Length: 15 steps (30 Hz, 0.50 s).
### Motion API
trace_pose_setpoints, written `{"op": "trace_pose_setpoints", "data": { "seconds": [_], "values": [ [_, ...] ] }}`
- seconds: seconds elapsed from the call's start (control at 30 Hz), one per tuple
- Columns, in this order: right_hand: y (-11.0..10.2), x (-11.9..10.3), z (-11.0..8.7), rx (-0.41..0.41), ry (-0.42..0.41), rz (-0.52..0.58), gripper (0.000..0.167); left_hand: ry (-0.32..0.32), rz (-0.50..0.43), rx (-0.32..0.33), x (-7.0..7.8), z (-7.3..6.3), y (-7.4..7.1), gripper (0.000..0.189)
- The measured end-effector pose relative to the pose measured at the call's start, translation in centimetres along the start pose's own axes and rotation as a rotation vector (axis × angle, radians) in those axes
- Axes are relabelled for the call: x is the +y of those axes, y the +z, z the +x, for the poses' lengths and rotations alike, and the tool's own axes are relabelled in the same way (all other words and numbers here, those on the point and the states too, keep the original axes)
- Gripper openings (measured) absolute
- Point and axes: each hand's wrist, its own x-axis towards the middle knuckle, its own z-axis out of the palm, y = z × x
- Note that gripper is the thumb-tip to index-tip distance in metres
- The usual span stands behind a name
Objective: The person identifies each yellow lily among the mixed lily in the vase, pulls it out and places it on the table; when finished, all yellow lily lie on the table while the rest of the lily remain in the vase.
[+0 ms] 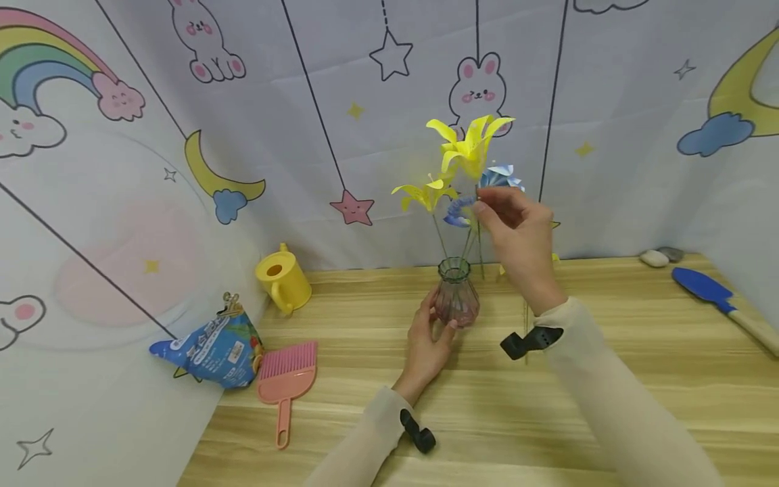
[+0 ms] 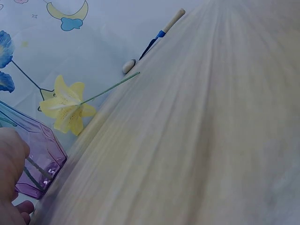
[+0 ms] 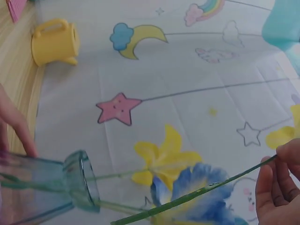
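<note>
My left hand [image 1: 427, 341] grips the lower part of a ribbed glass vase [image 1: 458, 301], green at the rim and pinkish-purple below. A yellow lily [image 1: 425, 195] and blue flowers [image 1: 500, 177] stand in or just behind it. My right hand [image 1: 525, 233] pinches the green stem [image 3: 187, 197] of a taller yellow lily [image 1: 471, 145] between thumb and fingertips. In the right wrist view the stem's lower end hangs outside the vase's mouth. Another yellow lily [image 2: 68, 107] lies on the table, mostly hidden behind my right hand in the head view.
A yellow watering can [image 1: 285, 279] stands at the back left. Nearer lie a blue clipped bag [image 1: 222, 352] and a pink dustpan with brush [image 1: 286, 379]. Pebbles [image 1: 654, 258] and a blue trowel [image 1: 702, 285] are at the right. A printed cloth [image 1: 292, 135] hangs behind.
</note>
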Motion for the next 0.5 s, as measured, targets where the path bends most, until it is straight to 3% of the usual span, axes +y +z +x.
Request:
{"op": "trace_pose_setpoints", "data": {
  "seconds": [0.17,0.5],
  "values": [
    [-2.3,0.5,-0.2,0.076,0.020,0.011,0.021,-0.033,0.014,-0.013,-0.2,0.0,0.1,0.073],
    [-6.7,2.9,-1.2,0.203,0.151,-0.012,0.023,-0.053,0.008,-0.026,-0.4,0.0,0.1,0.074]
  ]
}}
